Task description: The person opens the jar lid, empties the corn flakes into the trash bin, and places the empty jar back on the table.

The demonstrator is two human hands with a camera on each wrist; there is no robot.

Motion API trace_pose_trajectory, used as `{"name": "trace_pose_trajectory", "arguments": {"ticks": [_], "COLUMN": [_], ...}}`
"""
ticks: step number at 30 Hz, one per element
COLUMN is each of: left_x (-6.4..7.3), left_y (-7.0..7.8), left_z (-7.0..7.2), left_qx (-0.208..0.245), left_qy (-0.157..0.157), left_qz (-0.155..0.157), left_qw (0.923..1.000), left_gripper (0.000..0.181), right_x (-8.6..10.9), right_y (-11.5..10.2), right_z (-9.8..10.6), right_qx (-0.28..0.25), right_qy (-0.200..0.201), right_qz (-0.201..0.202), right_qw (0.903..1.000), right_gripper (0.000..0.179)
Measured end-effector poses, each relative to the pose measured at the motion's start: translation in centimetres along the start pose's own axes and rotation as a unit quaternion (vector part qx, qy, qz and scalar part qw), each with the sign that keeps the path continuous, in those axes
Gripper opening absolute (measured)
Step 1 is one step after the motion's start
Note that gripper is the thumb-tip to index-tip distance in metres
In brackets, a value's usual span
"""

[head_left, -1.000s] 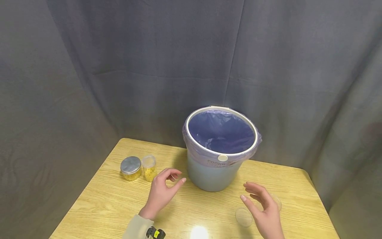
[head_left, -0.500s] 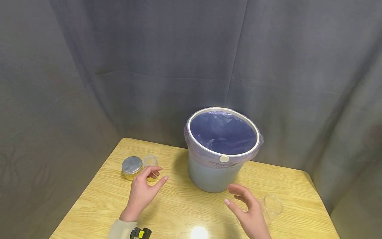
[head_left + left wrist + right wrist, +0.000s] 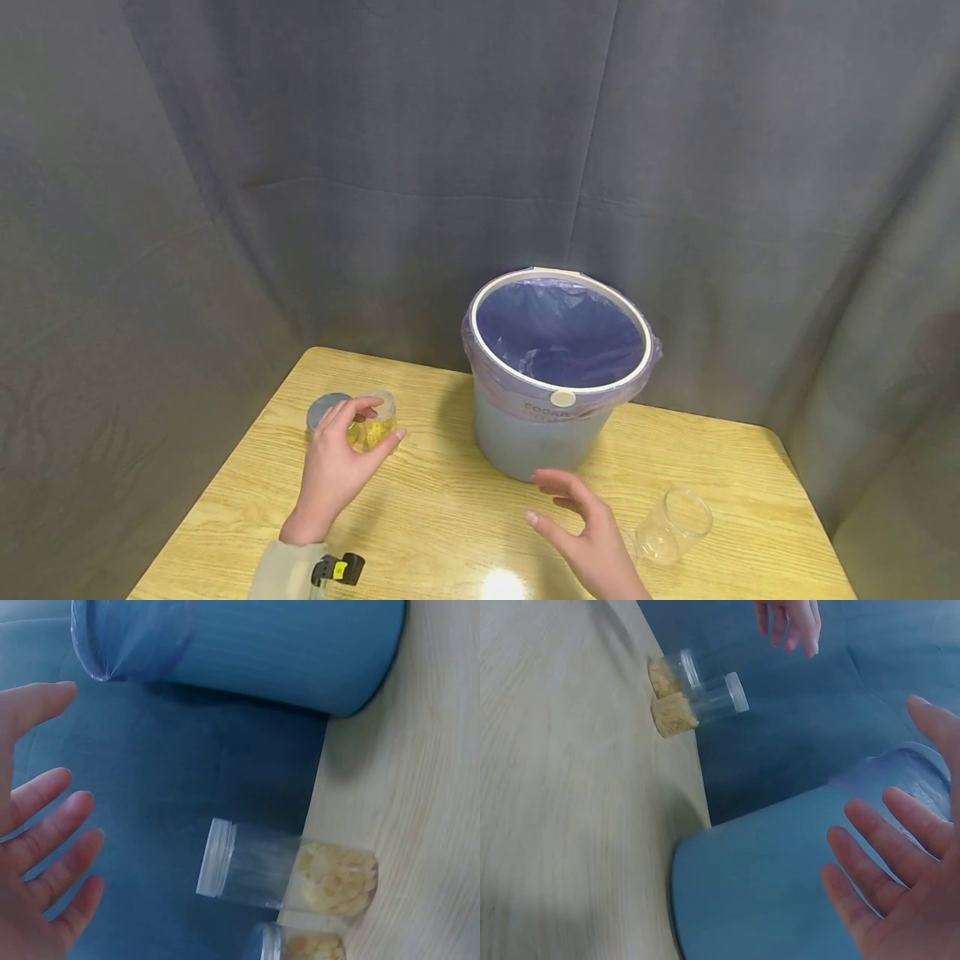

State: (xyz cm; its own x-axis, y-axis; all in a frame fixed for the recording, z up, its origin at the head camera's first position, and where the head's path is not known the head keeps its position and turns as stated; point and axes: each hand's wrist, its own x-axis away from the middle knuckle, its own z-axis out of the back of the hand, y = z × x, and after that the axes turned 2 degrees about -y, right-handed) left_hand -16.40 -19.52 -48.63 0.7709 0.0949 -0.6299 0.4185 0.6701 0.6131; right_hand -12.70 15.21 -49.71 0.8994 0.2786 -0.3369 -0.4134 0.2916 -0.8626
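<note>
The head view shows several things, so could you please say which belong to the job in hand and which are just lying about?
Likely in the job:
tall jar of yellow pieces, nearest the left hand
gray-lidded jar beside it

Likely just lying about:
lined bin
clear container beside the right hand

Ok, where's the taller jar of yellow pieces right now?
In the head view, the taller jar of yellow pieces stands on the left of the table, just right of the grey-lidded jar, partly hidden behind the left hand.
</note>
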Motion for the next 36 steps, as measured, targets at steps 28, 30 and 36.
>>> {"name": "trace_pose_trajectory", "arguments": {"ticks": [28,30,36], "left_x": [-4.1,-4.3,-4.4], "left_y": [-5.7,-6.0,-6.6], "left_z": [-1.6,-2.0,-2.7], "left_qx": [-0.203,-0.214,-0.218], "left_qy": [-0.182,-0.195,-0.213], "left_qz": [0.066,0.069,0.083], "left_qw": [0.9598,0.9547,0.9489], "left_gripper": [0.087,0.087,0.082], "right_x": [0.7,0.7,0.6], "right_y": [0.8,1.0,1.5], "right_z": [-2.6,-2.7,-3.0], "right_qx": [-0.017,-0.020,-0.025], "right_qy": [-0.048,-0.050,-0.049], "right_qz": [-0.070,-0.068,-0.081], "right_qw": [0.9963,0.9963,0.9952], "right_gripper": [0.040,0.040,0.041]}}
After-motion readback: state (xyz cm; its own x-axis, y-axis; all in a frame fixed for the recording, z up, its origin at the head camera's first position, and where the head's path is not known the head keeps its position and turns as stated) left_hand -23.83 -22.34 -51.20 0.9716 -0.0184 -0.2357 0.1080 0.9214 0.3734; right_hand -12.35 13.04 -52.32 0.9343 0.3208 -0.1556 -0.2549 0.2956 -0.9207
